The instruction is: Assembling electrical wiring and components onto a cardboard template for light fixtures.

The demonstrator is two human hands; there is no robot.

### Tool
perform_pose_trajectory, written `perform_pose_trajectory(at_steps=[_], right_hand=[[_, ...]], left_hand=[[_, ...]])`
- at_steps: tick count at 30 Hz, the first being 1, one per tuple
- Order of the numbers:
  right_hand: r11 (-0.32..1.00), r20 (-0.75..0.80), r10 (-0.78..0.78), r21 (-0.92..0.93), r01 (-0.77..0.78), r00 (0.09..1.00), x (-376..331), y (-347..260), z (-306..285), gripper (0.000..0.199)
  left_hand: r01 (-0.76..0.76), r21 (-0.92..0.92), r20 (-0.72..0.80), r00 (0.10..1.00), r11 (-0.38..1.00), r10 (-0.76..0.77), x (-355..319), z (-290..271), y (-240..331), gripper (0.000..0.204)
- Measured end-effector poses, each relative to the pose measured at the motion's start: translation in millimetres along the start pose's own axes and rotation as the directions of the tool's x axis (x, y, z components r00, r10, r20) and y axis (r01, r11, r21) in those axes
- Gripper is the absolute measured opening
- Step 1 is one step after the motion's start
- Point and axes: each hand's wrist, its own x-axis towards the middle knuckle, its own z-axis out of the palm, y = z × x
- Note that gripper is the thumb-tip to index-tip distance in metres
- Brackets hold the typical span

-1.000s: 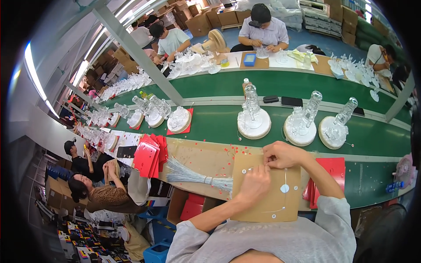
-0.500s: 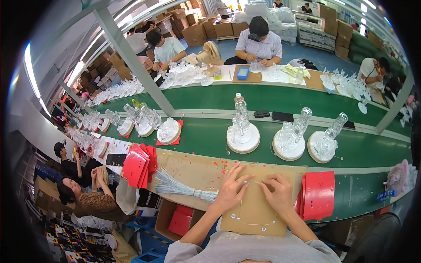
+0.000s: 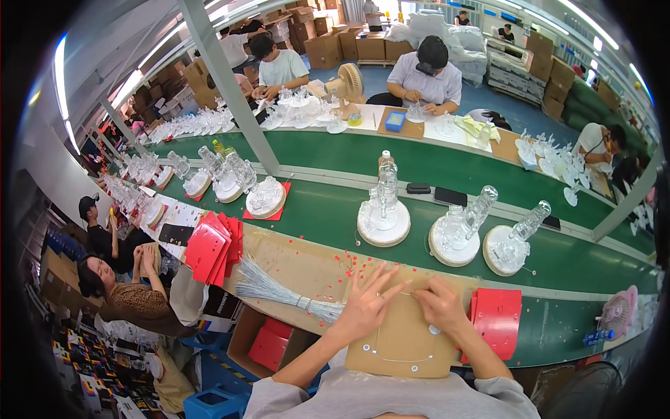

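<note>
The tan board [image 3: 399,336] is lying flat against the person's shirt [image 3: 419,398], at the bench's near edge. It is looking light and fairly stiff, like card; holding it by its bare edges would be keeping fingers off the wire. The left hand [image 3: 363,309] is resting over its ten o'clock corner, fingers spread wide and seemingly gripping nothing; whether a fingertip is touching the wire, I cannot tell. The right hand [image 3: 440,304] is bending over the two o'clock corner, fingers curled and thumb nearly meeting forefinger at the wire; whether they are pinching it, I cannot tell. The pale wire [image 3: 394,359] is running thinly along the board and is probably springy, easily kinked, best taken near an end. Small discs are sitting along it: a pale disc [image 3: 435,329] at three o'clock, partly under the right hand, and a white disc [image 3: 414,368] at six.

Around the board, the green bench [image 3: 314,188] is stretching across. Clear ornaments [image 3: 384,209] on round white bases are standing from twelve to half past one, looking fragile and limiting reach that way. Red sheets [image 3: 496,325] are lying at three o'clock, crowding the right forearm, while a wire bundle [image 3: 283,292] is lying near ten, close to the left one. Red dots [image 3: 349,265] are littering the bench at eleven.
</note>
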Motion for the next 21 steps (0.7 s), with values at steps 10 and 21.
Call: perform_pose_trajectory(at_steps=[10, 21], right_hand=[[0.995, 0.114, -0.085, 0.066, 0.077, 0.99, 6.7, 14.6, -9.0, 0.017], [0.843, 0.16, 0.41, 0.31, -0.44, 0.898, 12.6, 10.0, -14.4, 0.017]], left_hand=[[-0.127, 0.09, 0.064, 0.99, 0.988, 0.122, -2.6, 3.3, -3.5, 0.071], [-0.158, 0.094, 0.073, 0.986, 0.983, 0.151, -2.2, 5.5, -5.4, 0.067]])
